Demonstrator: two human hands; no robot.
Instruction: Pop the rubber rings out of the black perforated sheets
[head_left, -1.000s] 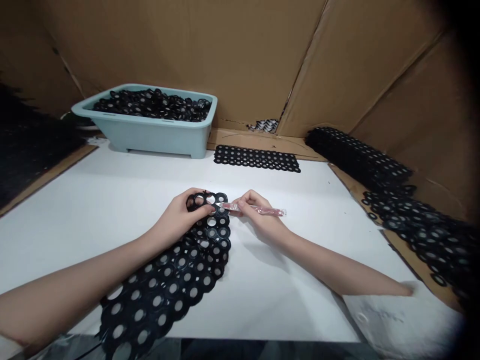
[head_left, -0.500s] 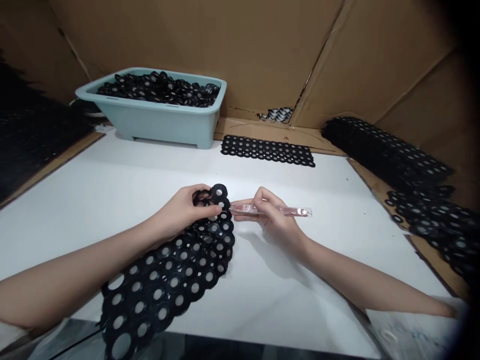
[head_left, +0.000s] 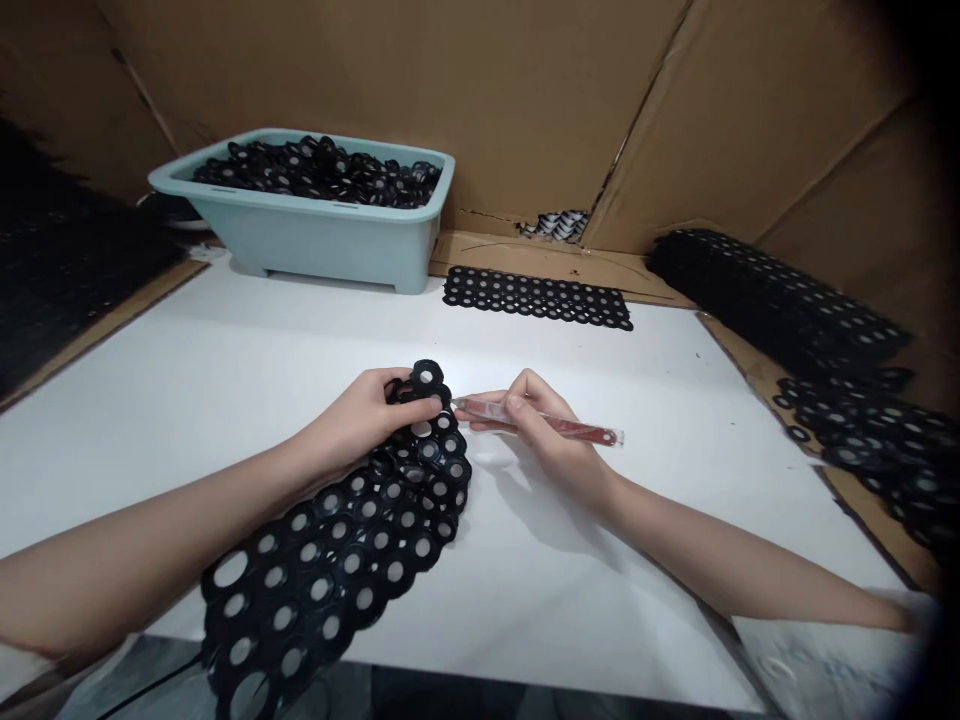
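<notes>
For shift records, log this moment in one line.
left hand: grips black ring mesh | right hand: holds red pointed tool, tip near mesh | blue tub: black rings inside

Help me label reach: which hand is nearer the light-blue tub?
Left: the left hand is in front of the light-blue tub, the right hand farther off, rightward.

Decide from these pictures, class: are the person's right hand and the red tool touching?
Touching. The head view shows it plainly: the right hand grips the red tool, its thumb lying across the shaft.
</notes>
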